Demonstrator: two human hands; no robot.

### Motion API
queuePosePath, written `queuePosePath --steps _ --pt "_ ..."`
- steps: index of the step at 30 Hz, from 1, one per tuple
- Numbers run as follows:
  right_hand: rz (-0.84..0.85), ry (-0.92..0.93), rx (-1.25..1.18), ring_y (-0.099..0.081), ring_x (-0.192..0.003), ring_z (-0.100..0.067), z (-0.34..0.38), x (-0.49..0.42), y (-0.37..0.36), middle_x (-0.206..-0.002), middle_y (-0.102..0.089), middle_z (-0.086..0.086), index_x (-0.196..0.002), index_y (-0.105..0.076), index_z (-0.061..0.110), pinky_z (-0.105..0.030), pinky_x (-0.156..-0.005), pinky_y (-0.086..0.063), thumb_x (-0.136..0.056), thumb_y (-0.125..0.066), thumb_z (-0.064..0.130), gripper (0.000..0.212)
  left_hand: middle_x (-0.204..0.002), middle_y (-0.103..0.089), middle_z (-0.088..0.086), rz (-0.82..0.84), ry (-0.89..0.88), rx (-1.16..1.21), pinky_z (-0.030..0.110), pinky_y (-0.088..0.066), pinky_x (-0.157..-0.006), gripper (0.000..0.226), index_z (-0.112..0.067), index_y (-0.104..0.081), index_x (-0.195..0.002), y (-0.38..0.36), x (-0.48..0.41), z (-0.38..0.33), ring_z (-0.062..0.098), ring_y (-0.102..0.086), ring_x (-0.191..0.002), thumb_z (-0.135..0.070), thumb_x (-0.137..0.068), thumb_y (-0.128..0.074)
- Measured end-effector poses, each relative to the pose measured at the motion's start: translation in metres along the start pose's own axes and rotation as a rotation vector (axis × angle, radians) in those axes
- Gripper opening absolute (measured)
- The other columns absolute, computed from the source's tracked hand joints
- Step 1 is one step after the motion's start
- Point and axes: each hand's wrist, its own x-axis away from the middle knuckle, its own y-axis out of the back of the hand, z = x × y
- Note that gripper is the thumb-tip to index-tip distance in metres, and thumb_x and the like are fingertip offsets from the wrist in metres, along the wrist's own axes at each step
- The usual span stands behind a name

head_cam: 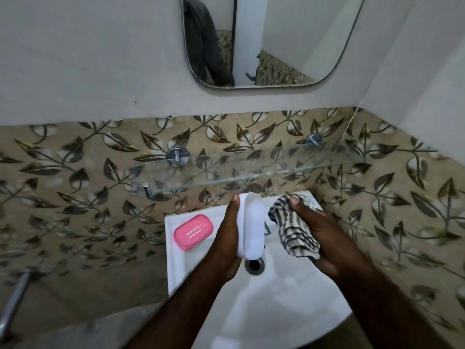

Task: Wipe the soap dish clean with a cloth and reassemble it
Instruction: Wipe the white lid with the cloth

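My left hand [227, 238] grips a white oval soap dish base [253, 227], held on edge above the sink with its hollow side facing right. A striped black-and-white cloth [292, 230], bunched up, is held in my right hand [314, 231] just right of the dish, a small gap between them. The pink slotted soap dish insert [193, 231] lies flat on the sink's left rim, apart from both hands.
The white sink [276, 293] has its drain [254, 265] just below the dish; the tap is mostly hidden behind it. A glass shelf [239, 170] juts out above the sink. A mirror [264, 41] hangs on the wall. A metal bar [15, 295] sits at far left.
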Motion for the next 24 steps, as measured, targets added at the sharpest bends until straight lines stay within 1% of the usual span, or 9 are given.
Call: queuePosePath --steps 1,3,5,8,11,14,16,20,24 --pt "-0.011 0.08 0.118 -0.073 -0.067 -0.021 -0.003 -0.002 0.002 -0.082 -0.074 -0.012 -0.099 -0.067 0.003 -0.028 -0.056 -0.056 -0.092 -0.061 0.013 0.013 -0.108 -0.072 0.009 -0.021 0.005 -0.017 0.037 -0.052 -0.086 0.058 -0.02 -0.065 -0.122 -0.002 -0.002 0.0 0.025 -0.068 -0.097 -0.064 -0.09 -0.042" --pt "-0.083 0.385 0.638 -0.072 -0.082 -0.018 -0.011 -0.007 0.002 -0.091 -0.074 -0.004 -0.098 -0.07 0.013 -0.031 -0.071 -0.055 -0.084 -0.072 0.011 0.015 -0.117 -0.07 0.006 -0.008 0.033 -0.036 0.035 -0.051 -0.092 0.056 -0.018 -0.061 -0.125 -0.011 -0.002 -0.001 0.022 -0.065 -0.11 -0.06 -0.094 -0.04" --pt "-0.059 0.726 1.209 -0.067 -0.084 -0.013 -0.02 -0.017 0.001 -0.097 -0.069 0.006 -0.097 -0.067 0.02 -0.028 -0.071 -0.053 -0.079 -0.071 0.016 0.018 -0.115 -0.068 0.006 0.007 0.072 0.018 0.029 -0.053 -0.084 0.052 -0.012 -0.058 -0.121 -0.023 -0.002 -0.003 0.021 -0.063 -0.108 -0.053 -0.099 -0.036" --pt "-0.02 0.826 1.561 -0.067 -0.085 -0.022 -0.02 -0.031 0.002 -0.103 -0.065 0.004 -0.102 -0.062 0.026 -0.038 -0.062 -0.054 -0.076 -0.061 0.021 0.026 -0.125 -0.065 0.009 0.03 0.103 0.059 0.024 -0.057 -0.069 0.051 -0.011 -0.058 -0.128 -0.036 -0.002 -0.01 0.018 -0.065 -0.1 -0.048 -0.1 -0.035" --pt "-0.104 0.682 1.516 -0.066 -0.078 -0.023 -0.02 -0.033 0.002 -0.086 -0.065 0.001 -0.093 -0.06 0.025 -0.042 -0.062 -0.051 -0.079 -0.058 0.023 0.014 -0.11 -0.071 0.012 0.005 0.084 0.013 0.023 -0.057 -0.057 0.048 -0.011 -0.065 -0.116 -0.036 -0.005 -0.009 0.017 -0.071 -0.086 -0.049 -0.097 -0.044" --pt "-0.033 0.443 1.267 -0.065 -0.072 -0.013 -0.025 -0.027 -0.001 -0.076 -0.068 0.002 -0.078 -0.062 0.02 -0.041 -0.069 -0.052 -0.088 -0.062 0.023 0.01 -0.103 -0.076 0.005 -0.04 0.019 -0.164 0.037 -0.057 -0.085 0.044 -0.018 -0.071 -0.108 -0.034 -0.003 -0.009 0.018 -0.072 -0.094 -0.054 -0.093 -0.05" --pt "-0.044 0.361 1.04 -0.069 -0.076 -0.012 -0.025 -0.025 -0.001 -0.081 -0.072 0.0 -0.084 -0.066 0.019 -0.044 -0.075 -0.055 -0.09 -0.064 0.024 0.008 -0.106 -0.075 0.001 -0.047 -0.059 -0.263 0.039 -0.054 -0.094 0.043 -0.022 -0.072 -0.108 -0.033 -0.002 -0.01 0.015 -0.071 -0.099 -0.056 -0.093 -0.049" --pt "-0.18 0.46 0.815 -0.072 -0.082 -0.019 -0.021 -0.024 -0.008 -0.085 -0.074 -0.004 -0.091 -0.069 0.015 -0.047 -0.077 -0.057 -0.089 -0.063 0.025 0.012 -0.118 -0.071 -0.002 0.004 -0.139 -0.393 0.042 -0.045 -0.105 0.059 -0.026 -0.068 -0.117 -0.041 0.002 -0.015 0.013 -0.065 -0.112 -0.069 -0.08 -0.052" --pt "0.036 0.512 0.997 -0.069 -0.08 -0.007 -0.033 -0.008 -0.012 -0.085 -0.072 0.005 -0.09 -0.069 0.022 -0.027 -0.071 -0.054 -0.092 -0.063 0.014 0.011 -0.126 -0.065 0.01 -0.011 -0.015 -0.227 0.036 -0.05 -0.098 0.047 -0.021 -0.062 -0.124 -0.041 0.001 -0.029 0.024 -0.06 -0.118 -0.053 -0.095 -0.044"
